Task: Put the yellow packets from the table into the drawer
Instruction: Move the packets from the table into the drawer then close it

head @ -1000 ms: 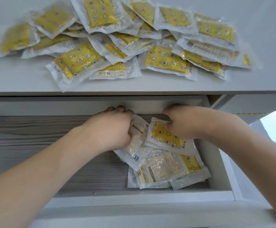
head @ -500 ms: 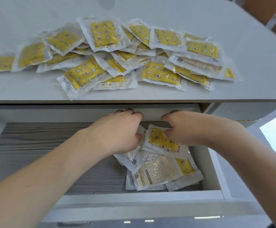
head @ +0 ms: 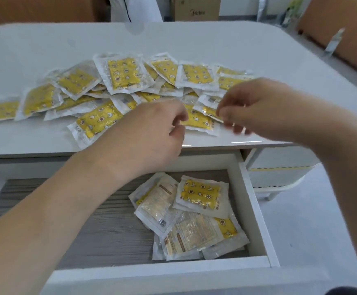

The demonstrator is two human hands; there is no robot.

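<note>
Above the front edge of the table (head: 194, 39), both hands hang over the near side of the pile of packets (head: 126, 73). The left hand (head: 152, 133) has its fingers loosely curled and holds nothing; its fingertips sit just over one packet (head: 199, 121) at the table's edge, though contact cannot be told. The right hand (head: 256, 107) is blurred, fingers bent downward over the right part of the pile, and whether it pinches a packet cannot be told. Most packets lie overlapped on the table in a wide heap (yellow faces up, a few turned over). Below, the drawer (head: 252, 209) stands pulled out, with a small stack of packets (head: 201, 194) in its right end, the top one yellow side up, others showing pale backs. Behind the table stands a cardboard box (head: 196, 8).
</note>
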